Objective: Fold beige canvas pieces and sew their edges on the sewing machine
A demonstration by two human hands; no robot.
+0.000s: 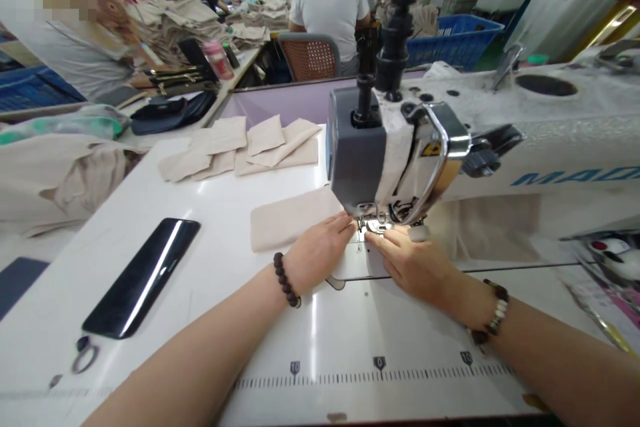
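Pressing beige fabric strip (293, 219) under left hand (320, 252)

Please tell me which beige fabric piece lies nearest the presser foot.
The long beige fabric strip under the left hand; the other pieces lie grouped farther back.

The sewing machine (395, 153) stands on the right of the tabletop (280, 360), with a fabric strip (293, 220) just left of its presser foot (373, 227), under the left hand (320, 253). The right hand (407, 263) rests beside the foot. Fabric pieces (240, 147) lie behind the strip; a phone (140, 278) lies left of the hands.
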